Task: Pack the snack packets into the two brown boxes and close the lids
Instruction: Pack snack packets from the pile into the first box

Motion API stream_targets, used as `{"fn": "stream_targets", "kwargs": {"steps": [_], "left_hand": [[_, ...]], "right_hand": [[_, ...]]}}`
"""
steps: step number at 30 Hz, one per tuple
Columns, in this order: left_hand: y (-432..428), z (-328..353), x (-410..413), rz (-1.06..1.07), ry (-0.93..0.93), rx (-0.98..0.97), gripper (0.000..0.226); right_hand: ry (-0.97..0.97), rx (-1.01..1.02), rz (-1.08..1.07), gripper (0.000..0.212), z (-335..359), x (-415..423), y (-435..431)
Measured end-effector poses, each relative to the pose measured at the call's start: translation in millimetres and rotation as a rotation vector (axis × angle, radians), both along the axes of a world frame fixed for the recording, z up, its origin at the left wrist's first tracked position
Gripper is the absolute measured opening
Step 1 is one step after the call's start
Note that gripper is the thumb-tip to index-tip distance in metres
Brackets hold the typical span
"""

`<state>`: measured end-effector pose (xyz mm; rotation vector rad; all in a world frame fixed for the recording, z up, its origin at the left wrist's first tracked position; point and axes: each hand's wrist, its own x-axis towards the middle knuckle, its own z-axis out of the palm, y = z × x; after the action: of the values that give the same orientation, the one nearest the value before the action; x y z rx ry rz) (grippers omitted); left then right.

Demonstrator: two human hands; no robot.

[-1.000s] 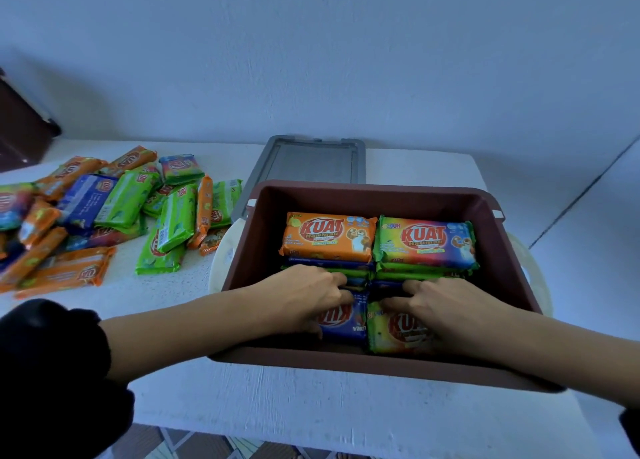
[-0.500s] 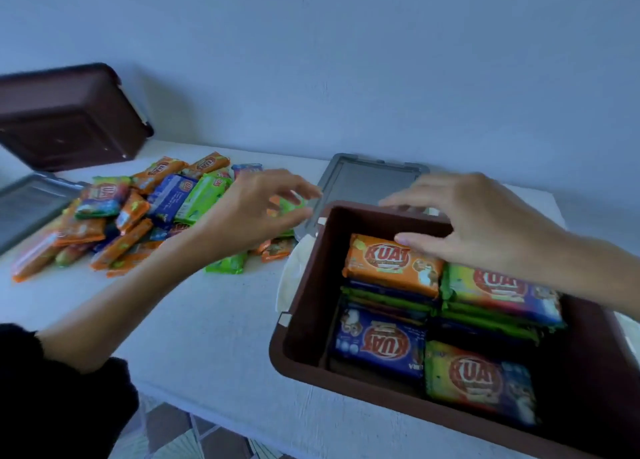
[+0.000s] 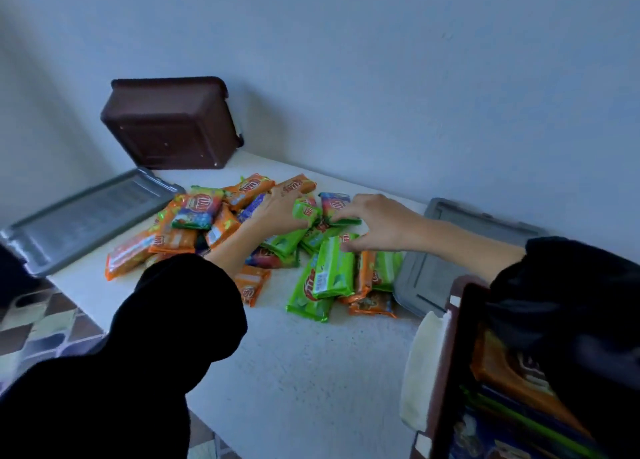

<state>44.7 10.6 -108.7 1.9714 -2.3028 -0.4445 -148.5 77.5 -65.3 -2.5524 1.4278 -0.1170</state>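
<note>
Your left hand (image 3: 280,213) lies on the heap of bright foil snack packets (image 3: 214,226), fingers curled round a green packet (image 3: 306,211); whether the grip has closed cannot be told. Your right hand (image 3: 377,221) is spread, fingertips on a blue-and-green packet (image 3: 337,207) and thumb touching a second green packet (image 3: 334,268) below; not yet pinched.

The heap sits mid-table toward the far edge of the white table (image 3: 311,372). A grey plastic lid (image 3: 83,219) lies at the left edge; a second grey lid (image 3: 450,261) just right of the heap. One brown plastic box (image 3: 169,123) leans against the wall at the far left corner, base facing you, unfilled as far as seen. The other brown box (image 3: 446,372) stands at the near right corner, already holding packets.

Advice: take flat packets in small stacks, edges aligned, one stack per hand; the foil likely slips, so squeeze across the short sides.

Hidden: your right sleeve (image 3: 571,320) covers most of the near box, which is also cut off by the frame, so free space is unknown. Fingertips blurred.
</note>
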Motion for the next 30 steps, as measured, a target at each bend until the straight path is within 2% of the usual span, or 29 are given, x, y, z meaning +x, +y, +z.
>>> {"fn": "stream_targets", "kwargs": {"steps": [3,7,11,13,15,21,23,25,27,30], "left_hand": [[-9,-17,-2,0.028,0.008,0.014,0.078],[-9,-29,-5,0.016,-0.102,-0.061,0.08],[-5,-31,-4,0.029,-0.05,-0.111,0.077],[-3,-32,-3,0.023,0.056,-0.112,0.075],[2,-30,-2,0.013,0.113,-0.104,0.075],[28,-19,22,0.049,0.044,-0.067,0.079],[38,-24,33,0.083,-0.009,-0.06,0.08],[48,-28,40,0.101,-0.031,-0.069,0.078],[57,-29,41,0.11,-0.02,-0.103,0.074],[62,-31,40,0.098,-0.027,-0.143,0.071]], "right_hand": [[0.059,0.096,0.032,0.058,-21,14,-20],[0.116,0.176,0.036,0.068,-40,18,-32],[0.189,0.206,0.062,0.078,-52,24,-29],[0.233,0.227,0.099,0.076,-54,25,-28],[0.195,0.287,0.144,0.073,-50,23,-29],[0.176,0.513,0.337,0.062,-36,34,-20],[0.123,0.408,0.295,0.053,-39,42,-12],[0.116,0.192,0.156,0.051,-42,47,1],[0.181,0.068,0.057,0.064,-46,52,16],[0.262,0.092,0.02,0.08,-50,58,30]]}}
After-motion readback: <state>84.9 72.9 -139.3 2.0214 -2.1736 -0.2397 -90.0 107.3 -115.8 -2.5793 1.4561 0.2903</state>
